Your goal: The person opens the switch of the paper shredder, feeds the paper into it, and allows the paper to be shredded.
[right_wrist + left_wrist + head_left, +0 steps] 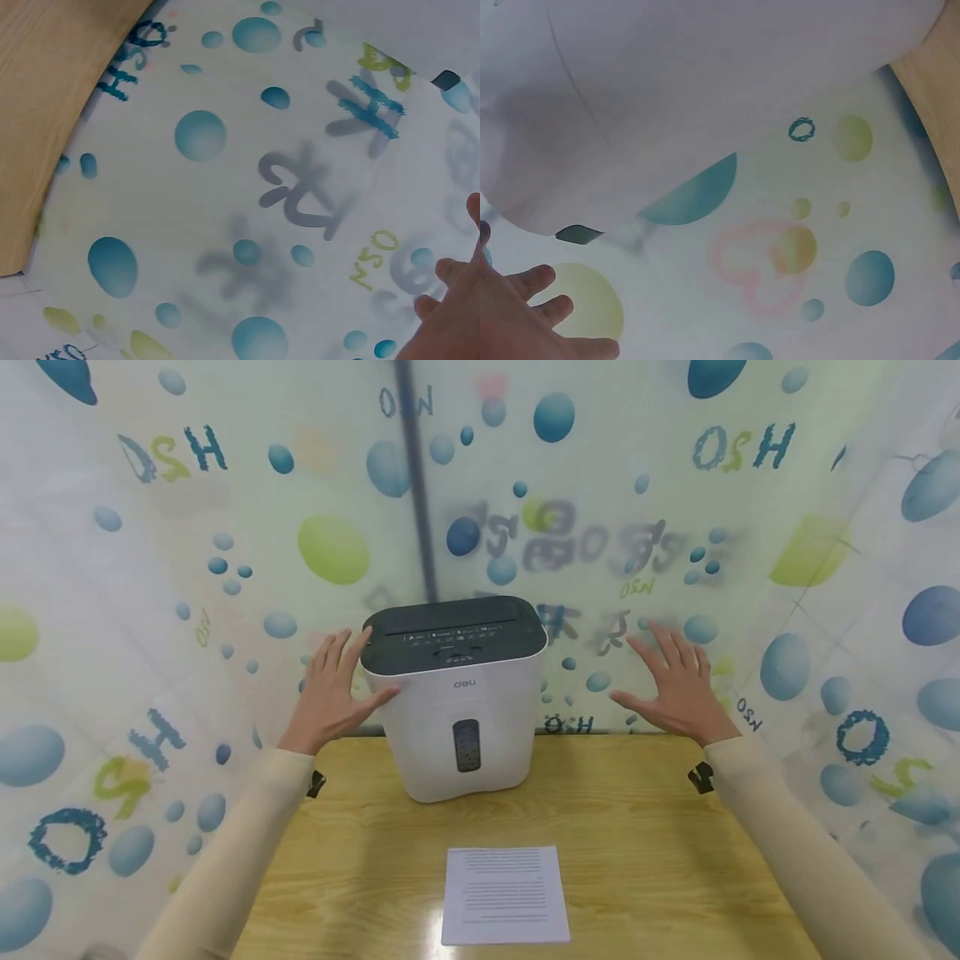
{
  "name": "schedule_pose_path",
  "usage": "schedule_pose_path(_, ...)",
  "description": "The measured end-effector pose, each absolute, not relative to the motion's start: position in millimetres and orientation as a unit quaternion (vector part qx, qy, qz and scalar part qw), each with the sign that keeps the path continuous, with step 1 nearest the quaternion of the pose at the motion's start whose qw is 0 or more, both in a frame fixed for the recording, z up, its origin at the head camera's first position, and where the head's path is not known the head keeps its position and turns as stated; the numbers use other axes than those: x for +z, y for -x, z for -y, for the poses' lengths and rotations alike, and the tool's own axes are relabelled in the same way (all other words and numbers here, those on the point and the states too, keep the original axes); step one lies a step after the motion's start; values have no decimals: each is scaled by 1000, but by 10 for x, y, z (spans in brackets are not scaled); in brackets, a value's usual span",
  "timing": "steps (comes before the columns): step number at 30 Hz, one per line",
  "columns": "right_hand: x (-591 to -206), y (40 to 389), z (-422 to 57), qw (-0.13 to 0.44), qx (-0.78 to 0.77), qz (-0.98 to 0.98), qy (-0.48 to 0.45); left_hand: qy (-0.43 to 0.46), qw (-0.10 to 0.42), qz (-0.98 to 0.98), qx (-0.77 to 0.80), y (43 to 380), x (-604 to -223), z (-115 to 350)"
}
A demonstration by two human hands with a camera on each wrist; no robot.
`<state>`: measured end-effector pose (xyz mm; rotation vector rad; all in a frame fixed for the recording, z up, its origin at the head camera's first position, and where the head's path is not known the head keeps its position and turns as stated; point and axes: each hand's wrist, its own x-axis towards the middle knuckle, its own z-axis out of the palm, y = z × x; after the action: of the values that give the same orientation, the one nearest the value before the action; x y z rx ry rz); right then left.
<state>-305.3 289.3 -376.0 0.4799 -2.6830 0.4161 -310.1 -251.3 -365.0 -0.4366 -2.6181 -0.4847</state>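
Observation:
A white paper shredder (480,718) with a dark top and "deli" on its front stands upright at the table's back edge. A dark window is set in its front. My left hand (330,697) is raised at the shredder's upper left, fingers spread and thumb overlapping its front edge in the head view. The shredder's white side (667,90) fills the upper part of the left wrist view. To the right of the shredder, clearly apart from it, my right hand (678,693) is raised with spread fingers and holds nothing. Printed paper (506,897) lies flat on the table in front of the shredder.
The wooden table (630,835) carries the shredder and paper. A translucent curtain (637,460) with blue and green dots and H2O lettering hangs behind and on both sides. A dark vertical pole (416,468) shows through it behind the shredder.

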Motion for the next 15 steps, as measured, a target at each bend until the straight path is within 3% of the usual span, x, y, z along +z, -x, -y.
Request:
schedule_pose_path(8,-4062,2891,-2999,191,138,962,-134,122,248,944,-182,2956,-4066,2585)
schedule_pose_path(15,-4339,2730,-3066,199,146,961,-125,90,227,947,-210,2795,-4457,2645)
